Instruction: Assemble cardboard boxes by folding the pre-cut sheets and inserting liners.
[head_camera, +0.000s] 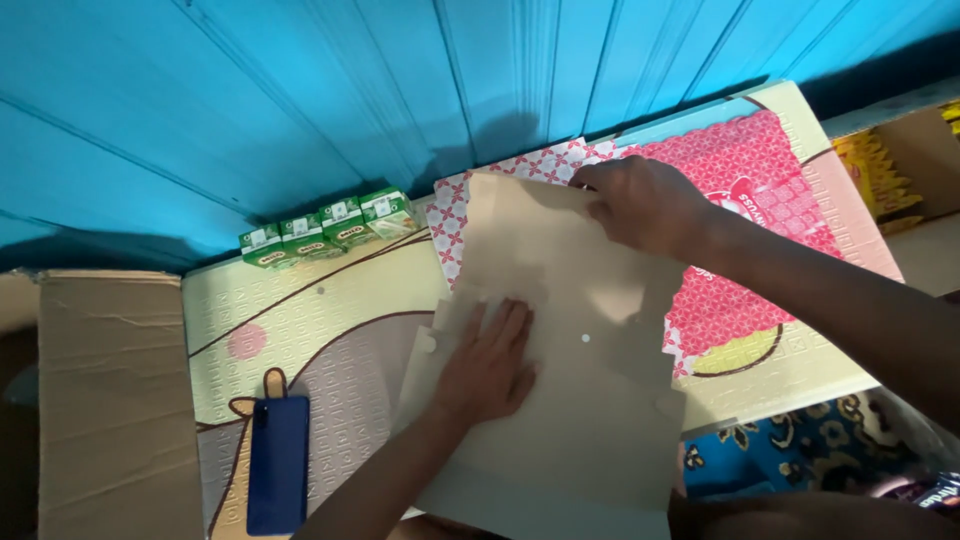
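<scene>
- flat tan cardboard sheet (560, 400) lies on the foam mat (300, 320), over its near edge
- left hand (487, 365) flat, fingers spread, pinning the sheet, probably to stop sliding
- right hand (645, 205) curled on the sheet's far edge; grip unclear
- blue phone (278, 462) and green cartons (330, 228) toward the left edge

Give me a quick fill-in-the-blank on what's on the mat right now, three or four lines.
1. The left hand lies flat on a tan sheet of ____.
2. The right hand grips that sheet's far edge, over wrapping paper printed red and ____.
3. Four small ____ cartons stand in a row along the blue wall.
4. A dark blue ____ lies on the foam mat, left of the left forearm.

Missing words: cardboard; white; green; phone
</scene>
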